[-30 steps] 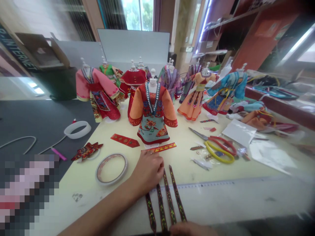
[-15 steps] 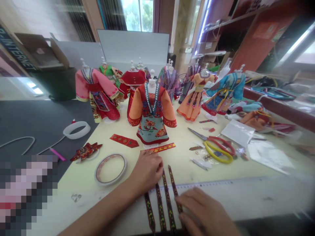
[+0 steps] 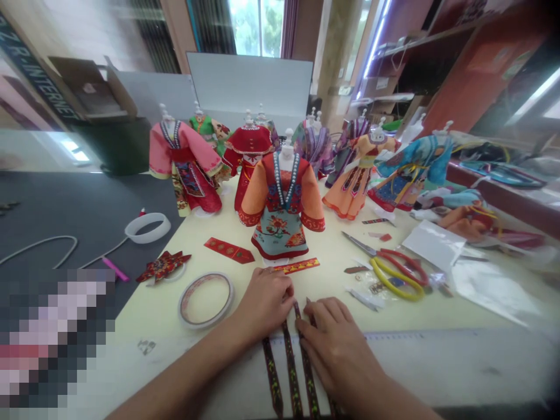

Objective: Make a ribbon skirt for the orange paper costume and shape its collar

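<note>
Several narrow dark ribbon strips [image 3: 292, 373] with yellow-green and red patterning lie side by side, running toward me, with pointed ends. My left hand [image 3: 268, 296] rests closed over the far ends of the strips, fingers curled and pressed down; what lies under its palm is hidden. On the right-hand strips sits my right hand [image 3: 335, 341], its thumb and bent fingers closed around the far part of a strip. Just beyond my left hand are a red and yellow strip [image 3: 300, 266] and a doll-sized robe [image 3: 282, 204] in orange, red and pale blue on a stand.
A tape roll [image 3: 205, 299] lies left of my left arm, near a red fabric flower [image 3: 164, 266]. Scissors [image 3: 396, 274] with red and yellow handles lie at right, beside white paper [image 3: 433, 242]. A ruler [image 3: 394, 335] crosses the near table. Several dressed stands line the back.
My right hand has moved forward and left along the strips, close to my left hand, and its fingers have closed in. My left hand keeps its place; the whole view has shifted slightly.
</note>
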`<state>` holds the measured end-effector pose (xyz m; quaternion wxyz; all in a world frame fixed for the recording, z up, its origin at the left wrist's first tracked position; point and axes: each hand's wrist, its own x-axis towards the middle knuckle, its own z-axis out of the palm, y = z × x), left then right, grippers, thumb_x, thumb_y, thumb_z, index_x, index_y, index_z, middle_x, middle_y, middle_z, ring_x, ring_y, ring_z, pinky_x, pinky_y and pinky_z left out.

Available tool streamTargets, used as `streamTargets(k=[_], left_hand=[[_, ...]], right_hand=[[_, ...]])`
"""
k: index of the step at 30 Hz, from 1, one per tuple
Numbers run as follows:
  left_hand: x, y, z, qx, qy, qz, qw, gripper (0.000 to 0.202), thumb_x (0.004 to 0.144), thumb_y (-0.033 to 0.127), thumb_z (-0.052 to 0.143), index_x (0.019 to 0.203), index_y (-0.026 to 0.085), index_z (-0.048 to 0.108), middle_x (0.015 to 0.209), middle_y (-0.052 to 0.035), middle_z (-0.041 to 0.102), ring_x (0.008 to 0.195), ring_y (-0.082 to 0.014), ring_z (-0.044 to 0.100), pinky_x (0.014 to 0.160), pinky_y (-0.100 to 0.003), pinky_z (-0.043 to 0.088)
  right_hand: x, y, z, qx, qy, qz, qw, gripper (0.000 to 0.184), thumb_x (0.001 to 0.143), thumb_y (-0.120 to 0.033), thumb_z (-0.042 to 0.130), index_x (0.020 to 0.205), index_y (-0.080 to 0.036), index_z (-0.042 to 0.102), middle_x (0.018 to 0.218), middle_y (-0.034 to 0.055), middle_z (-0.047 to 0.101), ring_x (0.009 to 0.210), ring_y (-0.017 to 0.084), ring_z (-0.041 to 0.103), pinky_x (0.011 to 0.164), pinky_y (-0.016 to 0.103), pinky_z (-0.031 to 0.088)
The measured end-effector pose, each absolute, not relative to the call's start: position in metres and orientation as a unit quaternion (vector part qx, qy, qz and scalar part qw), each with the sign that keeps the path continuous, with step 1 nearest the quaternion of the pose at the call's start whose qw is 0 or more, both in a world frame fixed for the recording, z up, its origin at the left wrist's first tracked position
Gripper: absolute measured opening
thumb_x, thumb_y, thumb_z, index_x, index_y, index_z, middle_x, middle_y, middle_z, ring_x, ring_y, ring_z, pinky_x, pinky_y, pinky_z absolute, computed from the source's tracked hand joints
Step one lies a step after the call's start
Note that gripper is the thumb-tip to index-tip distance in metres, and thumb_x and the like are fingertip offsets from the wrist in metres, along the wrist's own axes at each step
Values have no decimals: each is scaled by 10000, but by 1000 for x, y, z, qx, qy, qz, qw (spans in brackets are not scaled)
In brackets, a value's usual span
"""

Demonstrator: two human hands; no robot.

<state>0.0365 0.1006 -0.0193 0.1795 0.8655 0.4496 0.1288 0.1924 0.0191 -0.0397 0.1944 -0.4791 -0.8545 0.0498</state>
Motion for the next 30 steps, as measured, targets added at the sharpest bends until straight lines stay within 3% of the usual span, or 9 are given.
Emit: streamTargets(k=[16, 23, 30], left_hand=[[20, 117, -2, 846, 466, 155, 208, 190, 753, 114, 496, 720, 179, 672, 766, -12, 681, 746, -159, 600, 667, -243, 411], [-7, 94, 33, 836, 493, 142, 191, 174, 797, 178, 511, 752, 200, 678, 776, -4, 681, 758, -165, 596, 709, -265, 397], [-2, 80, 12, 847, 489, 111, 180, 163, 779, 146, 518, 732, 201, 664, 756, 0, 669, 755, -160, 577, 712, -271, 377]], right_hand=[[194, 19, -31, -475, -853, 62, 208, 147, 830, -128, 473, 840, -182, 610, 874, 84, 524, 824, 221, 442, 746, 388, 403], [201, 22, -30, -442, -848, 56, 287, 207, 849, -100, 423, 924, -173, 601, 863, 75, 548, 863, 217, 465, 811, 419, 390], [203, 21, -33, -430, -842, 50, 321, 239, 847, -80, 427, 982, -177, 598, 874, 66, 577, 843, 201, 498, 835, 424, 397]])
